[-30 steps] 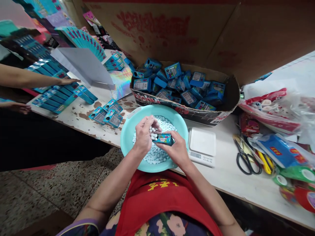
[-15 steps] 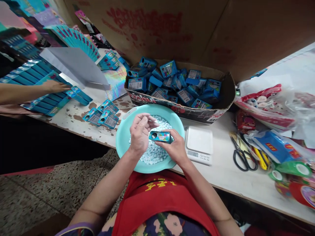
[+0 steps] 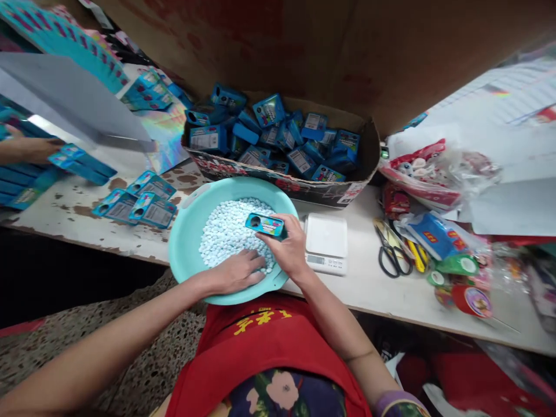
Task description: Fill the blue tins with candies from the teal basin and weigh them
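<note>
In the head view, my right hand (image 3: 290, 246) grips a small blue candy box (image 3: 264, 225) above the right part of a turquoise basin (image 3: 185, 240). The box has a round dark opening near the left of its upward face. Down in the basin is my left hand (image 3: 237, 271), its fingers curled together among many small pale blue candies (image 3: 228, 223). Its fingertips are partly hidden there. Just right of the basin stands a white digital scale (image 3: 326, 236).
Behind the basin, a cardboard carton (image 3: 278, 188) holds several blue boxes. Several more boxes (image 3: 154, 209) lie at left, near a co-worker's hand (image 3: 32, 147). Black scissors (image 3: 393, 255), tape rolls (image 3: 458, 264) and a plastic bag (image 3: 428, 179) lie at right.
My left hand has dropped from beside the box into the candies. My right hand still holds the box over the basin. The view has shifted to the right.
</note>
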`<state>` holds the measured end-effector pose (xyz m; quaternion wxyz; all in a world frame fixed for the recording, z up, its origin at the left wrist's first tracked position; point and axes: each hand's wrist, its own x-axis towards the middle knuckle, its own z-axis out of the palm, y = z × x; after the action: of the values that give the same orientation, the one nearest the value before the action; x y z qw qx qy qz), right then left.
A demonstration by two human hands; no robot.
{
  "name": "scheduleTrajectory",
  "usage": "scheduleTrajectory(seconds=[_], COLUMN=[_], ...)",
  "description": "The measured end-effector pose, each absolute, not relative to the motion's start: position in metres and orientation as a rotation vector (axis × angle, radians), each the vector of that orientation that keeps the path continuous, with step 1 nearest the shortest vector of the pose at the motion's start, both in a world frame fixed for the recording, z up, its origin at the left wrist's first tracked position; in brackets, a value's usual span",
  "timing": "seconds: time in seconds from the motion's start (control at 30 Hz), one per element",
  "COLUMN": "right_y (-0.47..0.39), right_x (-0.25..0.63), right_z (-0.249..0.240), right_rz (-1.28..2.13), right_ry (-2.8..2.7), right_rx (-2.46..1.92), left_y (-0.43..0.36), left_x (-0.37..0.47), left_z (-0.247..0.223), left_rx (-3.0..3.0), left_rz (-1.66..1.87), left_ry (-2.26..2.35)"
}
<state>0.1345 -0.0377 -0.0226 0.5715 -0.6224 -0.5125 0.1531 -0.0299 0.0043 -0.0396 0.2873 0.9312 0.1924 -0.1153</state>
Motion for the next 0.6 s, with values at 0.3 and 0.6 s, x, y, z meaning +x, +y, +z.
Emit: scheduleTrajectory(seconds=[0.3, 0.6], right_y=[-0.038, -0.049], right_x=[0.142, 0.123], right_z=[-0.024, -0.012], right_rz=[0.352, 0.493], right_ry=[-1.287, -1.436], right_rx=[-1.510, -1.524], left_y=[0.028, 0.028], left_x=[-0.052, -0.017], left_z=[-0.033, 0.027], left_rx=[2.282, 0.740], left_rz=[-0.181, 1.194], left_ry=[1.164, 0.867])
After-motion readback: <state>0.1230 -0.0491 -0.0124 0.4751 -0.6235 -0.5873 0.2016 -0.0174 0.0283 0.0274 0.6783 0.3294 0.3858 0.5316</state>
